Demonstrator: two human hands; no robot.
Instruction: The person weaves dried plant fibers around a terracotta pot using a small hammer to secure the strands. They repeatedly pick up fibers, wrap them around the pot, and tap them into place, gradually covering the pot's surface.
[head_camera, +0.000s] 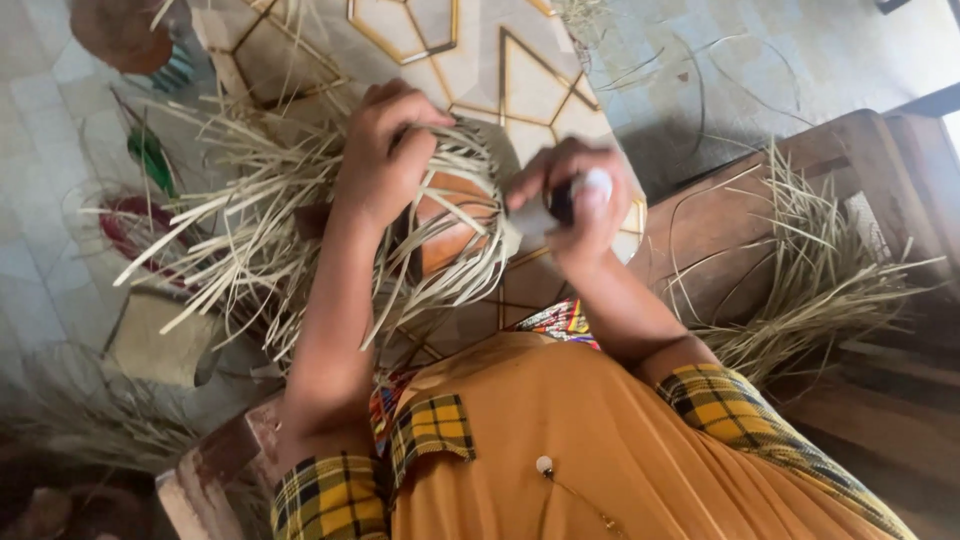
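- While the left hand (385, 150) curls shut over the top of a half-woven straw piece (440, 215), its fingers grip the pale strips.
- The right hand (580, 200) is closed round a small dark tool with a white tip (572, 195), just beside the weave's right edge.
- Loose strips fan out leftward over the patterned floor (520, 70).
- A separate straw bundle (810, 290) lies on a wooden bench (720, 220), well apart to the right.

Half-woven pale straw piece (300, 215) with loose strands splaying outward; small dark, white-tipped tool (570, 195) beside it.
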